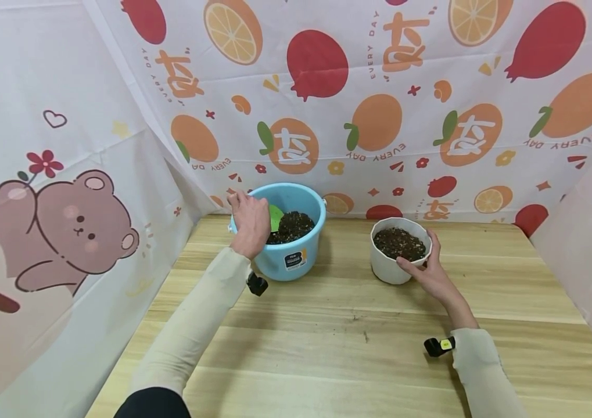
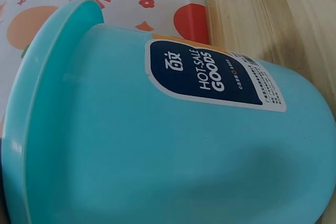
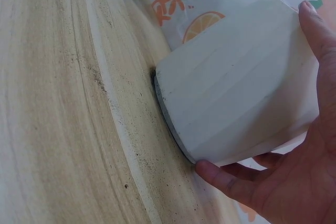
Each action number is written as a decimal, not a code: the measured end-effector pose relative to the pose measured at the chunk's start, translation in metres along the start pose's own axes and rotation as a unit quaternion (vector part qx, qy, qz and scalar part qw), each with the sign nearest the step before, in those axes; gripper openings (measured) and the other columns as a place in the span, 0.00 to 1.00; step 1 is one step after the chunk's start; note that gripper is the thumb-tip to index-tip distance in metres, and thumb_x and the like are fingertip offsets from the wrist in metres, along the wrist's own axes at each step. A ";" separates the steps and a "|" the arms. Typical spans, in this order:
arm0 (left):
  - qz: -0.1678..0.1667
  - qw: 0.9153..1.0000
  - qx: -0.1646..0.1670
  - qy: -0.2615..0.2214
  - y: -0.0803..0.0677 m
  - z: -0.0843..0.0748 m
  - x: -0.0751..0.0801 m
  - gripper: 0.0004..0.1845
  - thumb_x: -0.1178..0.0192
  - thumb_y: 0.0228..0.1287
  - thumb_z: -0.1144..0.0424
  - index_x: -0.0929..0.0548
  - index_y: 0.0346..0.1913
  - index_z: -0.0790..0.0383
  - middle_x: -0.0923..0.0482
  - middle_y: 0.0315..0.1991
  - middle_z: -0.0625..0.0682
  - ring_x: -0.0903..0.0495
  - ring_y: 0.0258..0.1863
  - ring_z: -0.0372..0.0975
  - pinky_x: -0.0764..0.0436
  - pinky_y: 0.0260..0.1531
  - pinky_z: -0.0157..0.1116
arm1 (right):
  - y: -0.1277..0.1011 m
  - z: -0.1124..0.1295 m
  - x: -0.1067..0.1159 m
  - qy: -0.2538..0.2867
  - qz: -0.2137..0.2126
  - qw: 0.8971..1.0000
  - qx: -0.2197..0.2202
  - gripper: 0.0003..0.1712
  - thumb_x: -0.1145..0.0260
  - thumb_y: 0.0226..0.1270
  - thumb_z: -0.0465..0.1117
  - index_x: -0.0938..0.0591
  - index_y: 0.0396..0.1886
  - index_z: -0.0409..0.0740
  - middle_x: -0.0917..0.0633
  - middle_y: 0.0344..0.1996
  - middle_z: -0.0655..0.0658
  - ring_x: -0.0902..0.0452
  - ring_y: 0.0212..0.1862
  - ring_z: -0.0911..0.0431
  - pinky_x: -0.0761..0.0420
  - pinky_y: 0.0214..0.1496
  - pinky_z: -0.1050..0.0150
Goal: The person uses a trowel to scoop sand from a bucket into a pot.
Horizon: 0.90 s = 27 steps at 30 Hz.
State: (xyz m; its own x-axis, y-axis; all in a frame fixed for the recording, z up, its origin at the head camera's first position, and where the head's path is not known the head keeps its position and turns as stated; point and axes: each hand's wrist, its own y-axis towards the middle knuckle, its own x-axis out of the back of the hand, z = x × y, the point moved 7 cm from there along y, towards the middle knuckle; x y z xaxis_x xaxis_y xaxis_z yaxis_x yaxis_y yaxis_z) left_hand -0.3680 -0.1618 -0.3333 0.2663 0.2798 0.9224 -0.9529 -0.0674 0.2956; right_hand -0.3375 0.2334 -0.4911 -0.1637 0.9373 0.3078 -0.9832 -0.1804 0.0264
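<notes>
- The left hand (image 1: 250, 223) is over the near-left rim of the blue bucket (image 1: 296, 261), fingers curled round the handle of a green scoop (image 1: 276, 217); only the scoop's blade shows past the knuckles, so the exact grip on the handle is hidden.
- The scoop's blade points right and slightly away from the hand, its tip resting at the edge of the dark soil (image 1: 291, 225) heaped in the bucket. Its long axis runs roughly left to right across the bucket's mouth.
- The right hand (image 1: 431, 271) holds the white pot (image 1: 390, 270): thumb along the near rim, fingers wrapped round the far-right side. The right wrist view shows the same grip, with the thumb under the pot's wall (image 3: 236, 114) and a fingertip at its upper edge.
- The pot stands upright on the counter (image 1: 348, 342), already filled with soil nearly to the rim.
- The pot lies to the right of the bucket, well apart from it, both near the back of the counter by the fruit-print cloth (image 1: 379, 116).
- So the pot is to the right of the scoop, along the line of the blade; the left hand carries the scoop, and the right hand is the one at the pot.
- The left wrist view shows only the bucket's blue wall (image 2: 157, 145) and its label (image 2: 210, 74).
</notes>
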 end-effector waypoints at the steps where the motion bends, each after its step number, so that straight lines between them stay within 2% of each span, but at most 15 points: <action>1: -0.002 1.000 -0.001 -0.002 0.000 0.000 0.000 0.15 0.45 0.64 0.73 0.24 0.20 0.57 0.25 0.25 0.55 0.30 0.43 0.53 0.41 0.54 0.53 | 0.000 0.000 0.000 0.000 0.000 1.000 0.001 0.60 0.34 0.71 0.52 0.73 0.77 0.75 0.59 0.81 0.39 0.62 0.82 0.39 0.49 0.77 0.31; 8: -0.007 1.000 -0.005 -0.016 0.002 0.002 -0.001 0.16 0.46 0.63 0.74 0.27 0.18 0.57 0.27 0.23 0.54 0.30 0.40 0.52 0.40 0.52 0.52 | 0.000 0.001 0.000 -0.003 -0.004 1.000 0.002 0.60 0.34 0.71 0.53 0.73 0.78 0.74 0.58 0.81 0.38 0.61 0.82 0.38 0.48 0.78 0.32; 17: 0.008 0.999 -0.008 -0.035 0.004 0.006 -0.006 0.14 0.45 0.64 0.73 0.23 0.20 0.58 0.21 0.26 0.56 0.27 0.42 0.54 0.37 0.54 0.54 | -0.003 0.001 -0.002 -0.009 -0.001 1.000 -0.004 0.61 0.34 0.71 0.52 0.74 0.78 0.74 0.59 0.81 0.39 0.62 0.82 0.38 0.51 0.77 0.30; 23: 0.009 0.999 -0.016 -0.036 0.006 0.005 -0.007 0.17 0.47 0.67 0.73 0.26 0.19 0.57 0.24 0.24 0.55 0.29 0.41 0.53 0.39 0.52 0.53 | -0.004 0.002 0.000 -0.008 -0.003 1.000 -0.007 0.62 0.34 0.71 0.52 0.75 0.78 0.73 0.60 0.82 0.38 0.62 0.82 0.37 0.51 0.77 0.30; 27: 0.010 0.999 -0.021 -0.049 0.006 0.004 -0.008 0.17 0.47 0.65 0.75 0.26 0.19 0.57 0.24 0.23 0.55 0.27 0.42 0.54 0.38 0.54 0.54 | -0.003 0.000 0.000 -0.006 -0.001 1.000 -0.009 0.62 0.34 0.71 0.52 0.75 0.78 0.72 0.60 0.82 0.38 0.63 0.82 0.37 0.51 0.77 0.30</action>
State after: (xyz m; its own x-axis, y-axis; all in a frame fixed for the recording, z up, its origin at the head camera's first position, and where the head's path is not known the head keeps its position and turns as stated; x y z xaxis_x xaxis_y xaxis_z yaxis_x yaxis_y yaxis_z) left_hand -0.3758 -0.1686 -0.3380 0.2591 0.1827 0.9484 -0.9626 -0.0313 0.2690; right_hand -0.3349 0.2338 -0.4913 -0.1601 0.9342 0.3189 -0.9850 -0.1724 0.0106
